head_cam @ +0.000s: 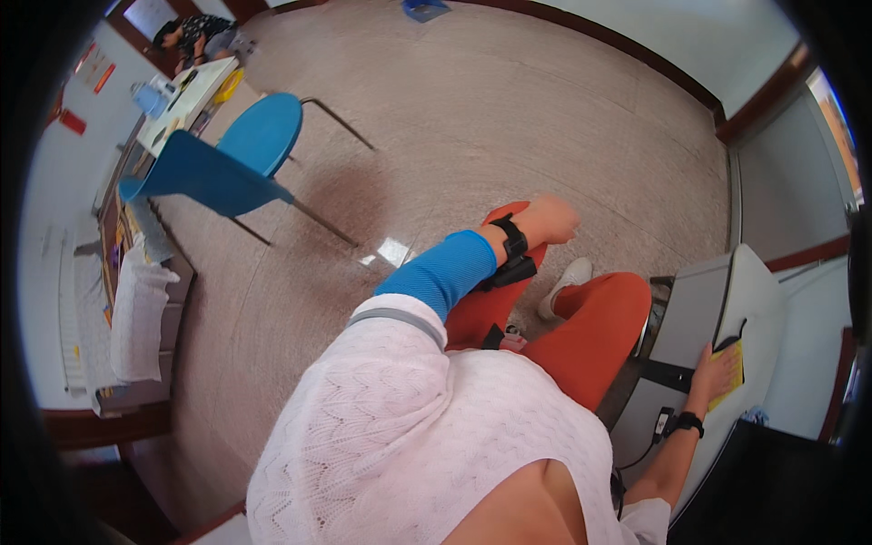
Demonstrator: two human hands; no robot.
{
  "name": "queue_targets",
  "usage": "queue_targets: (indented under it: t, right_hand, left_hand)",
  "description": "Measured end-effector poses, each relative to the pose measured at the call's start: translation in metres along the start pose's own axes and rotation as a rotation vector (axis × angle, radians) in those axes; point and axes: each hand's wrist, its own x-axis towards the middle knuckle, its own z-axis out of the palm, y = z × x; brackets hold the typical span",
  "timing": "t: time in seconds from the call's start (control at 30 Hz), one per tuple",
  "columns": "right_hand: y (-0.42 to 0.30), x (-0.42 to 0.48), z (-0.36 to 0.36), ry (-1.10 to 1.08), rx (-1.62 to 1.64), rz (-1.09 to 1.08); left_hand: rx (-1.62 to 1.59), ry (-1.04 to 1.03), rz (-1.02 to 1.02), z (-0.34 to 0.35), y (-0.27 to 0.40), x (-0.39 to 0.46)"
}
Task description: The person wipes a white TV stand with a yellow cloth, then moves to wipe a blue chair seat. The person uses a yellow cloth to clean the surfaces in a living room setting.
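Note:
My left hand (550, 218) hangs over my left knee above the floor, its fingers curled away from view, with a black strap and device at the wrist. A blue mesh sleeve (439, 269) covers that forearm. On the white desk (759, 306) at the right, my right hand (717, 373) lies on a yellow cloth or pad (730, 388) beside a black object with a short cable. Its wrist also bears a black band and a small device. Whether the right fingers grip the yellow thing is unclear.
A blue chair (262, 133) stands at the upper left by a white table (184, 102) with a light-blue jug (148, 100). Another person (197, 37) bends beyond it. A cabinet with a white cloth (139, 320) is at the left. A black panel (763, 484) is at the lower right.

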Motion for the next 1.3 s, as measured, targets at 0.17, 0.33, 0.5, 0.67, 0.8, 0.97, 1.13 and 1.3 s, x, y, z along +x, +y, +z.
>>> queue_targets:
  t: [0.17, 0.33, 0.5, 0.67, 0.8, 0.97, 1.13, 1.3]
  right_hand:
    - [0.015, 0.016, 0.02, 0.033, -0.031, -0.026]
    - [0.007, 0.008, 0.011, 0.146, -0.138, -0.046]
    - [0.006, 0.0, 0.001, 0.089, -0.075, -0.019]
    - [0.006, -0.003, -0.004, 0.131, -0.148, -0.092]
    - [-0.003, -0.005, -0.017, 0.125, 0.014, -0.121]
    - [0.008, 0.003, -0.009, 0.094, 0.03, -0.117]
    - [0.007, 0.002, -0.01, 0.091, 0.102, -0.146]
    - [0.004, -0.001, -0.006, 0.088, 0.045, -0.103]
  left_hand:
    - [0.012, 0.055, 0.048, 0.031, -0.033, -0.017]
    - [-0.558, 0.319, -0.035, 0.008, -0.097, -0.068]
    - [-0.177, 0.276, -0.527, -0.018, -0.223, -0.182]
    - [0.565, 0.17, -0.735, -0.056, -0.313, -0.324]
    - [0.795, 0.235, -0.812, -0.062, -0.335, -0.401]
    - [0.908, 0.081, -0.768, -0.052, -0.339, -0.42]
    - [0.987, 0.12, -0.741, -0.02, -0.373, -0.436]
    - [0.982, 0.073, -0.694, -0.003, -0.403, -0.45]
